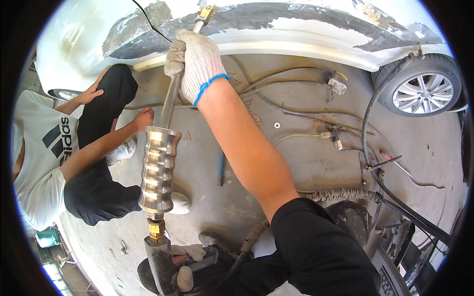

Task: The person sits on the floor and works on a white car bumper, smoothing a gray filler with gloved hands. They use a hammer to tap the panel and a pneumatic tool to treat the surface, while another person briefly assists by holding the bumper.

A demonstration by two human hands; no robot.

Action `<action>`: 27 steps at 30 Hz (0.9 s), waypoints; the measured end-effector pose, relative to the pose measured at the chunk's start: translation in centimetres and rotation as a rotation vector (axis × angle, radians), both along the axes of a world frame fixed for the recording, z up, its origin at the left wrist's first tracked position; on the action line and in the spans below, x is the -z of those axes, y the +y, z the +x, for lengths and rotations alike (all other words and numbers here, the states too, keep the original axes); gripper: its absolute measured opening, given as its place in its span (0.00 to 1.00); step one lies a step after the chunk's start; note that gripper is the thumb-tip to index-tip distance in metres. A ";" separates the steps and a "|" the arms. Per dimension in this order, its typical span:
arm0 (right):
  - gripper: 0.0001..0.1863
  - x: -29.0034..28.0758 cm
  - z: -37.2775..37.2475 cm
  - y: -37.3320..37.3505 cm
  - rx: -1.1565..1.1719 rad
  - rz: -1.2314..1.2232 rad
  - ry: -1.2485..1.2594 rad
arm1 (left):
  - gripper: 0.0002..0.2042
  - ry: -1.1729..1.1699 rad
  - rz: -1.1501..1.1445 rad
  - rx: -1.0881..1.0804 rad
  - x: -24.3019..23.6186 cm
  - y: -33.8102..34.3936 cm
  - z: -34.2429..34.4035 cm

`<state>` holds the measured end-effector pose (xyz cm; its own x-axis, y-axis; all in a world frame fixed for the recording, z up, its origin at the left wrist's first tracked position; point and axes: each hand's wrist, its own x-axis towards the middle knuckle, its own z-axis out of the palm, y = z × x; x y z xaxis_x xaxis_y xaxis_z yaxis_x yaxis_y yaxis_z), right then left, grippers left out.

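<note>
A slide hammer dent puller with a ribbed metal weight (160, 170) runs from the lower left up to the car. Its brass tip (207, 14) is against or close to the scraped panel; I cannot tell whether it touches. My right hand (197, 61), in a white knitted glove with a blue cuff, is closed around the upper shaft, above the weight. Down at the bottom, my left hand (190, 252), also gloved and partly hidden, closes around the dark pistol-like handle (160, 261). The white car panel (256, 17) has a long grey, sanded band.
A person in a white shirt (42, 143) crouches at the left, one hand (144, 118) close to the shaft. Cables (306, 113) and a clamp (338, 83) lie on the floor near the car wheel (424, 89). A sleeved hose (345, 195) and dark equipment (395, 251) stand at the right.
</note>
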<state>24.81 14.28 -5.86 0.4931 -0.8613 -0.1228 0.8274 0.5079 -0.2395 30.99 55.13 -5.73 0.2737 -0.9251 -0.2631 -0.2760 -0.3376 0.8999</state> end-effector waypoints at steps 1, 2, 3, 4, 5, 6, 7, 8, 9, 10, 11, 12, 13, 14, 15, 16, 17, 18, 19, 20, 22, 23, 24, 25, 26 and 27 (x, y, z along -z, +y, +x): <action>0.14 0.2 0.0 0.3 0.012 -0.002 0.001 | 0.19 0.003 -0.001 0.000 0.0 0.1 0.2; 0.15 0.4 0.0 0.3 0.035 -0.010 -0.008 | 0.19 0.008 -0.004 0.000 0.1 0.2 0.3; 0.12 0.6 -0.2 0.1 0.015 -0.020 -0.031 | 0.19 0.012 -0.001 0.002 0.2 0.3 0.4; 0.10 0.8 -0.6 -0.2 0.006 -0.028 -0.064 | 0.19 0.015 0.001 0.003 0.4 0.3 0.4; 0.09 0.9 -1.0 -0.5 0.006 0.003 -0.063 | 0.19 0.017 0.004 0.009 0.5 0.3 0.4; 0.09 1.1 -1.5 -0.8 0.010 0.004 -0.055 | 0.19 0.019 0.003 0.013 0.7 0.3 0.4; 0.09 1.2 -2.1 -1.0 0.009 -0.029 -0.079 | 0.19 0.022 0.004 0.018 0.9 0.3 0.4; 0.10 1.2 -2.5 -1.3 0.001 -0.035 -0.130 | 0.19 0.027 0.003 0.024 1.0 0.2 0.3; 0.11 1.1 -2.9 -1.5 0.010 -0.003 -0.153 | 0.19 0.031 0.005 0.029 1.2 0.2 0.2; 0.13 1.1 -3.2 -1.7 0.002 -0.040 -0.163 | 0.19 0.030 0.004 0.035 1.3 0.1 0.1; 0.15 1.1 -3.4 -1.8 0.011 -0.064 -0.161 | 0.19 0.032 0.005 0.037 1.4 0.0 0.0; 0.17 1.0 -3.5 -1.9 0.018 -0.122 -0.175 | 0.19 0.030 0.004 0.040 1.5 -0.1 -0.1; 0.17 1.0 -3.5 -2.1 0.019 -0.093 -0.149 | 0.19 0.030 0.006 0.041 1.5 -0.2 -0.2; 0.16 1.0 -3.4 -2.2 0.017 -0.095 -0.138 | 0.19 0.029 0.006 0.041 1.5 -0.3 -0.2; 0.16 1.0 -3.3 -2.3 0.021 -0.103 -0.125 | 0.19 0.029 0.006 0.040 1.5 -0.4 -0.3; 0.15 1.0 -3.2 -2.3 0.017 -0.100 -0.133 | 0.19 0.026 0.011 0.040 1.5 -0.4 -0.4; 0.14 1.0 -3.1 -2.4 0.019 -0.102 -0.138 | 0.19 0.026 0.012 0.038 1.4 -0.5 -0.4; 0.13 1.1 -2.9 -2.4 0.047 -0.067 -0.112 | 0.19 0.028 0.014 0.034 1.3 -0.5 -0.4; 0.13 1.2 -2.7 -2.5 0.029 -0.085 -0.122 | 0.19 0.029 0.018 0.031 1.2 -0.5 -0.4; 0.13 1.3 -2.5 -2.5 0.040 -0.067 -0.102 | 0.20 0.028 0.021 0.029 1.2 -0.5 -0.4; 0.12 1.5 -2.3 -2.5 0.029 -0.088 -0.120 | 0.20 0.027 0.025 0.026 1.1 -0.5 -0.4; 0.12 1.5 -2.2 -2.6 0.018 -0.099 -0.128 | 0.20 0.027 0.028 0.025 1.0 -0.4 -0.4; 0.12 1.7 -2.2 -2.7 0.002 -0.093 -0.129 | 0.20 0.025 0.031 0.022 1.0 -0.4 -0.3; 0.12 1.7 -2.2 -2.8 -0.001 -0.079 -0.118 | 0.20 0.024 0.032 0.021 1.0 -0.4 -0.3; 0.12 1.8 -2.2 -2.9 -0.024 -0.087 -0.138 | 0.20 0.022 0.034 0.022 1.0 -0.4 -0.3; 0.12 1.9 -2.2 -3.0 -0.034 -0.083 -0.143 | 0.20 0.025 0.036 0.019 1.0 -0.4 -0.3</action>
<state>22.60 11.27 -7.76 0.5291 -0.8483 0.0217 0.8391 0.5192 -0.1625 30.70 54.75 -6.76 0.2488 -0.9201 -0.3024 -0.2604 -0.3643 0.8941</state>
